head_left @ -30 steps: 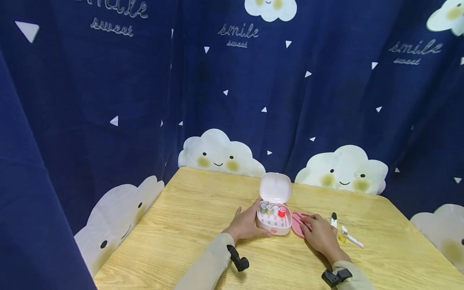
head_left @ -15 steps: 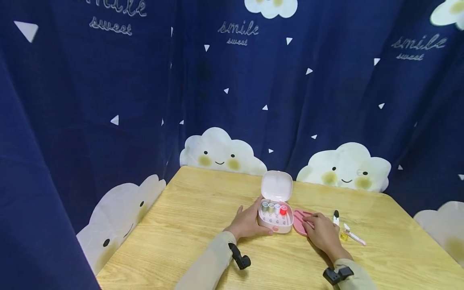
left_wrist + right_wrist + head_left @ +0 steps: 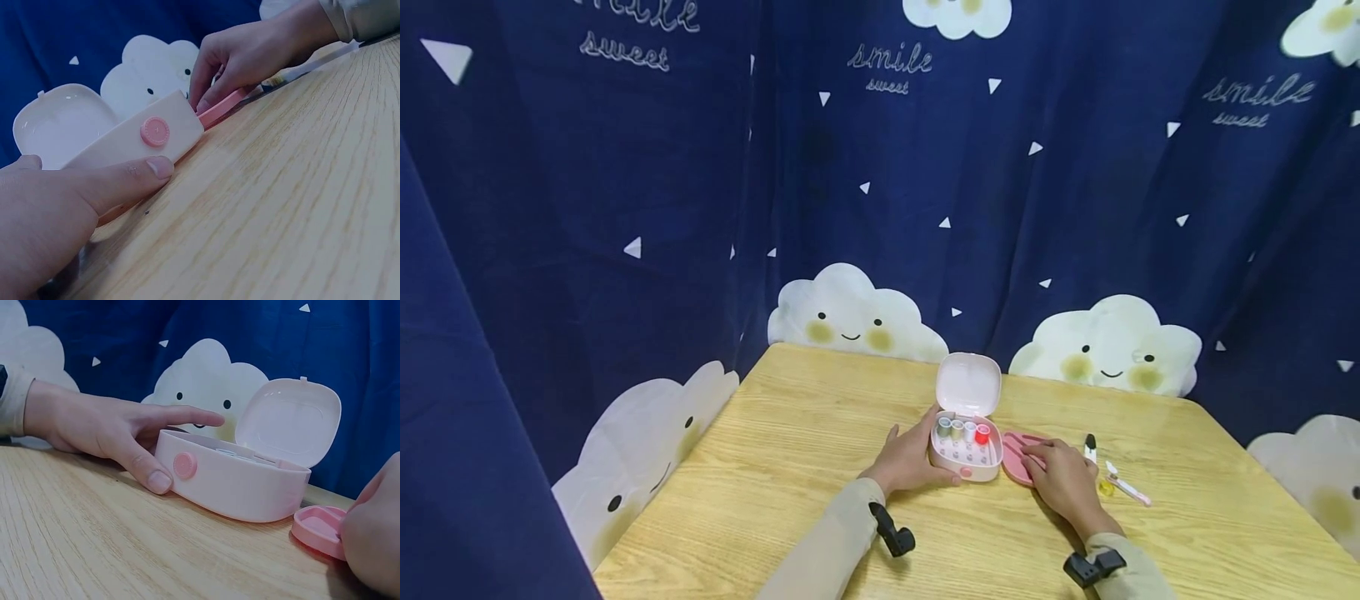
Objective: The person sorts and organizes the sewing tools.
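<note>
A small white-pink sewing box (image 3: 947,471) stands on the table with its lid (image 3: 968,383) raised. In its back row are several thread spools, among them a red spool (image 3: 982,434). My left hand (image 3: 910,462) holds the box from the left, thumb on the front beside the round pink button (image 3: 185,465), fingers at the side and back. Just right of the box lies a pink tray (image 3: 1012,463) with compartments. My right hand (image 3: 1067,482) has its curled fingers on this tray, pinching at it; the hand itself hides exactly what lies between the fingertips.
Right of the right hand lie a white tool with a black tip (image 3: 1091,448), a slim pink-and-white tool (image 3: 1129,488) and a small yellow item (image 3: 1106,487). The wooden table (image 3: 820,417) ends at a dark blue curtain (image 3: 820,208) behind.
</note>
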`<state>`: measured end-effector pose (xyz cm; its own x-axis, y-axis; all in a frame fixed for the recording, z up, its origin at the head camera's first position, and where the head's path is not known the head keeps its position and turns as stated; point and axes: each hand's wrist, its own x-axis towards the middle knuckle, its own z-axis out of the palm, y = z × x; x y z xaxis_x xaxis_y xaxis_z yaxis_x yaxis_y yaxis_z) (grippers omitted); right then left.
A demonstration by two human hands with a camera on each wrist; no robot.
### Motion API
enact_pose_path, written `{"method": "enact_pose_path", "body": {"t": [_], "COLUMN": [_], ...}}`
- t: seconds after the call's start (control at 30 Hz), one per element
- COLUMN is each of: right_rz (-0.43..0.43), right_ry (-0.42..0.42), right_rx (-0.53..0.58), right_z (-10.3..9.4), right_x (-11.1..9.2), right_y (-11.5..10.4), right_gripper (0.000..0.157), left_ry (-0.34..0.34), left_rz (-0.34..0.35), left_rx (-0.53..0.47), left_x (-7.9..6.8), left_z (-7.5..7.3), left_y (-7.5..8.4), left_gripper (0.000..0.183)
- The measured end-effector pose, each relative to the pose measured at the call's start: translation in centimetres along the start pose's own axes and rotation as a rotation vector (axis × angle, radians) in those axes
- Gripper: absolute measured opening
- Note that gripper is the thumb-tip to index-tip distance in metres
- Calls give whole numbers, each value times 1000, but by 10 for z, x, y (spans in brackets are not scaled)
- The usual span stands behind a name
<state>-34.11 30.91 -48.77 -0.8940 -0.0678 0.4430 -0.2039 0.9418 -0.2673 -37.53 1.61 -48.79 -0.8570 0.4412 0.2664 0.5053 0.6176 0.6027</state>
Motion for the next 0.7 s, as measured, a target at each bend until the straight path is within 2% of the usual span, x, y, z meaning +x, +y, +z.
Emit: {"method": "enact_pose_path", "body": {"t": [0.27,0.7], "right_rz": [11,57], "right_ry": [38,133], "right_rx": [32,97], "right_z": [-3,-13], "right_x": [2,5], "right_y": [-1,-5], "right_gripper": [19,31], "left_ry": [-9,-9], "left_rz": [-8,-10], "left_rx": [-5,13], "left_x": [-1,1], "left_z": [-1,0], "left_y": [0,0], "left_gripper": [130,130]}}
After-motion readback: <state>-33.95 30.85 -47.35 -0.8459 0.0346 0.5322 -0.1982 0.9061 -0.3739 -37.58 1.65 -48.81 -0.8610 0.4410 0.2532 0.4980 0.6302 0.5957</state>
